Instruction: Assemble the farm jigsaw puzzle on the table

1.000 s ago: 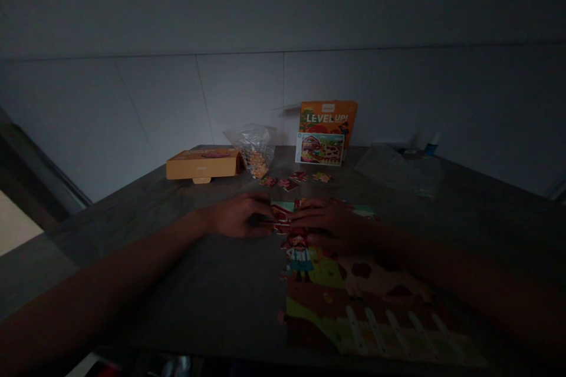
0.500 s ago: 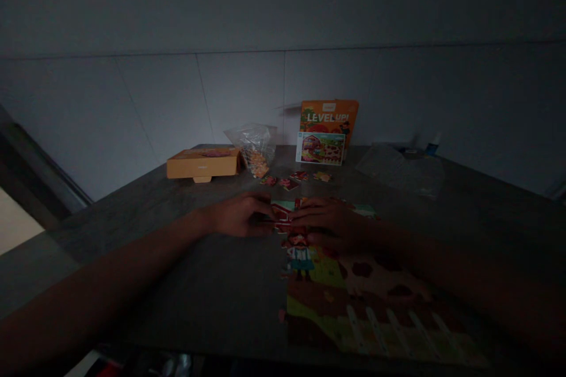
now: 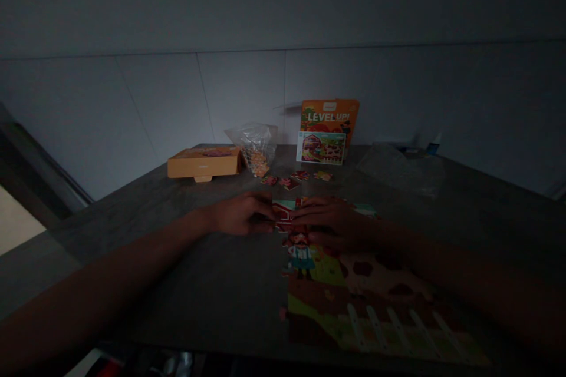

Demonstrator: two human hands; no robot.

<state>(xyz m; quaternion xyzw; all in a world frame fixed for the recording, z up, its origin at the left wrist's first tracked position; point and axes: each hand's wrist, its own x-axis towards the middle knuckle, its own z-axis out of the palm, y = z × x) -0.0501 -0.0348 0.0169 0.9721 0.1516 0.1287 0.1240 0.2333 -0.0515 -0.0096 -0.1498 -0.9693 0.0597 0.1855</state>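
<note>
A partly joined jigsaw puzzle (image 3: 327, 300) with a farm picture lies on the grey table, showing a farmer, a spotted cow and a white fence. At its upper left edge is a red and white puzzle piece (image 3: 283, 212). My left hand (image 3: 245, 214) grips that piece from the left, thumb and fingers closed at its edge. Flat across the top of the puzzle rests my right hand (image 3: 331, 221), fingers stretched out and their tips touching beside the same piece. Part of the puzzle is hidden under my right hand and forearm.
Several loose puzzle pieces (image 3: 300, 175) lie beyond my hands. Behind them stand a clear bag of pieces (image 3: 257, 156), an orange box (image 3: 206, 164) and an orange "LEVEL UP!" box (image 3: 329, 113) with a picture card (image 3: 322, 148) leaning on it. An empty plastic bag (image 3: 402, 171) and a small bottle (image 3: 434, 144) are at right.
Both hands stay almost in place at the red and white piece. The view has shifted very slightly; nothing else has visibly moved.
</note>
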